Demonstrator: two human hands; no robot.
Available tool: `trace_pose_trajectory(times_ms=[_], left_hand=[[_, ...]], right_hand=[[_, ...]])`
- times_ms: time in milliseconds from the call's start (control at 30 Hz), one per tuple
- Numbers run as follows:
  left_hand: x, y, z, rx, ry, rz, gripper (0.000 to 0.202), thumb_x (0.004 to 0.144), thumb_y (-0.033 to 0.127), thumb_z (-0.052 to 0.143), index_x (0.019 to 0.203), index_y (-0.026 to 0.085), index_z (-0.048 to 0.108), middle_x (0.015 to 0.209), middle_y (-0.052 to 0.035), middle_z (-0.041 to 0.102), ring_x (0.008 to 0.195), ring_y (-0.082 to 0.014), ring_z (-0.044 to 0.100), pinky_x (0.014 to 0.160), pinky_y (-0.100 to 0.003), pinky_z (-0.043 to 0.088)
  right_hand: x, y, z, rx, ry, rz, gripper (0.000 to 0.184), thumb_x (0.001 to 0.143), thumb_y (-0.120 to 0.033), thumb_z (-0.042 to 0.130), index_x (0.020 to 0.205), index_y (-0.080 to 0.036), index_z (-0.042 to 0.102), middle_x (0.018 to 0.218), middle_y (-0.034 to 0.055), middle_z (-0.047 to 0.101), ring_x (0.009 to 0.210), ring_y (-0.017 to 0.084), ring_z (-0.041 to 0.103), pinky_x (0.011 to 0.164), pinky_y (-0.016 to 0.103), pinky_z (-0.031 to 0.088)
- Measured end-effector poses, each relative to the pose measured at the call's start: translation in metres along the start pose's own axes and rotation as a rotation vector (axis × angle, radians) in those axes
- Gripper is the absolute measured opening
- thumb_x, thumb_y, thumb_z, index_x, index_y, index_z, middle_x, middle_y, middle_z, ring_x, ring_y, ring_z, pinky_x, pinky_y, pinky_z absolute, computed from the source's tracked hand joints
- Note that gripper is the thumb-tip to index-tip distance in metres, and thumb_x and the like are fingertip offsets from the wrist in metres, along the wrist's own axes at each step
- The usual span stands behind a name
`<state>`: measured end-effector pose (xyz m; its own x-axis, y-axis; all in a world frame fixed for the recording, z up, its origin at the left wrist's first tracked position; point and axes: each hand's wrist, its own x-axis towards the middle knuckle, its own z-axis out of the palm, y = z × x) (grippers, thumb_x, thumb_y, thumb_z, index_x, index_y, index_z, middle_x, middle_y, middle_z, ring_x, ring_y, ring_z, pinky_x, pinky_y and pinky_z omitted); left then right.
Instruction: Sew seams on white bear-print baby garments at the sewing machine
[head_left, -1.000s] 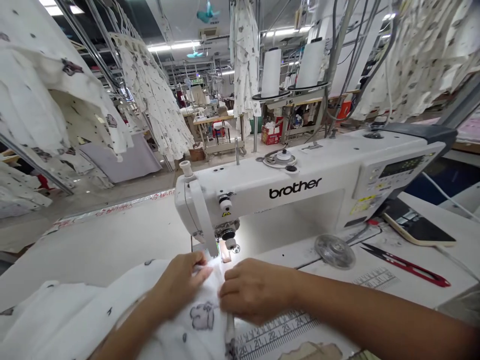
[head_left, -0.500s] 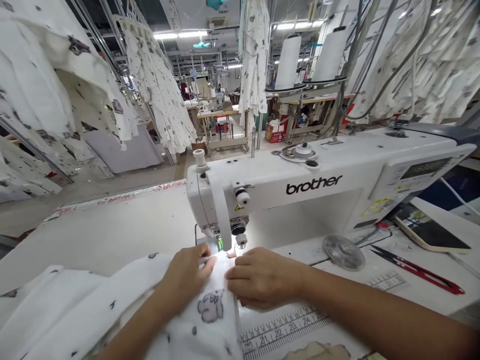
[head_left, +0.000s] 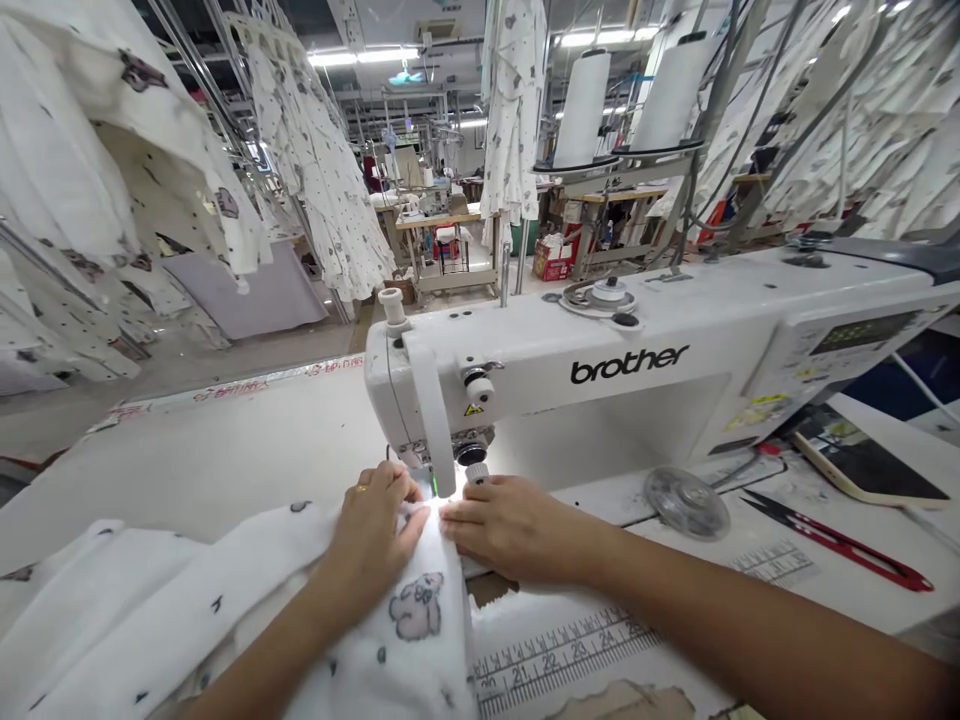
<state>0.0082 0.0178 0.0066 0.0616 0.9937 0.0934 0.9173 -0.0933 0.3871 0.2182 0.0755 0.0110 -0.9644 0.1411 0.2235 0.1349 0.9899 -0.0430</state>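
Observation:
White fleecy fabric [head_left: 416, 655] with grey animal prints and small dark marks lies under the needle end of a white Brother sewing machine [head_left: 525, 375]. My left hand [head_left: 375, 525], a ring on one finger, pinches the fabric just left of the presser area. On the other side, my right hand [head_left: 510, 530] is closed at the fabric's right edge, fingers together and tips on the cloth; its thumb is hidden. The machine's lamp lights the spot between both hands. Fingers and the machine head hide the needle.
Right of the machine's bed lie a clear round plastic case [head_left: 686, 503], red-handled thread snips [head_left: 847, 545] and a phone [head_left: 862, 455]. A printed ruler scale [head_left: 555, 660] runs along the front. Thread cones [head_left: 581, 110] stand behind; printed garments [head_left: 307, 150] hang around.
My right hand has shifted slightly up and left, its fingers straightening from a curl. The fabric has moved a little left, and a brown ragged piece now shows below my right hand.

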Motion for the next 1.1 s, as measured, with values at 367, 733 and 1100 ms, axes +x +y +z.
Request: trace_pose_trajectory(times_ms=[367, 733, 1100], left_hand=[[0.026, -0.009, 0.012, 0.024, -0.015, -0.011, 0.019, 0.089, 0.025, 0.044, 0.084, 0.020, 0.062, 0.092, -0.0074, 0.063, 0.107, -0.0284, 0.054, 0.097, -0.046, 0.033], [0.028, -0.014, 0.019, 0.041, 0.021, -0.012, 0.018, 0.088, 0.025, 0.046, 0.085, 0.021, 0.063, 0.096, -0.0074, 0.064, 0.111, -0.0284, 0.054, 0.102, -0.045, 0.033], [-0.030, 0.005, -0.044, 0.030, -0.246, 0.231, 0.049, 0.090, 0.043, 0.057, 0.137, 0.032, 0.047, 0.143, -0.0073, 0.047, 0.124, -0.0277, 0.051, 0.100, -0.040, 0.047]], right_hand=[[0.005, 0.001, -0.004, -0.002, 0.006, 0.134, 0.011, 0.099, -0.020, 0.054, 0.097, -0.014, 0.063, 0.097, 0.0029, 0.068, 0.087, 0.016, 0.056, 0.080, 0.032, 0.043], [0.002, 0.004, -0.003, 0.032, 0.027, 0.179, 0.021, 0.102, -0.024, 0.047, 0.106, -0.015, 0.065, 0.100, 0.0057, 0.068, 0.091, 0.019, 0.057, 0.089, 0.033, 0.043], [-0.006, 0.020, -0.015, -0.012, 0.077, 0.074, 0.023, 0.098, -0.035, 0.058, 0.109, -0.015, 0.063, 0.099, 0.0040, 0.067, 0.095, 0.019, 0.053, 0.093, 0.032, 0.039]])
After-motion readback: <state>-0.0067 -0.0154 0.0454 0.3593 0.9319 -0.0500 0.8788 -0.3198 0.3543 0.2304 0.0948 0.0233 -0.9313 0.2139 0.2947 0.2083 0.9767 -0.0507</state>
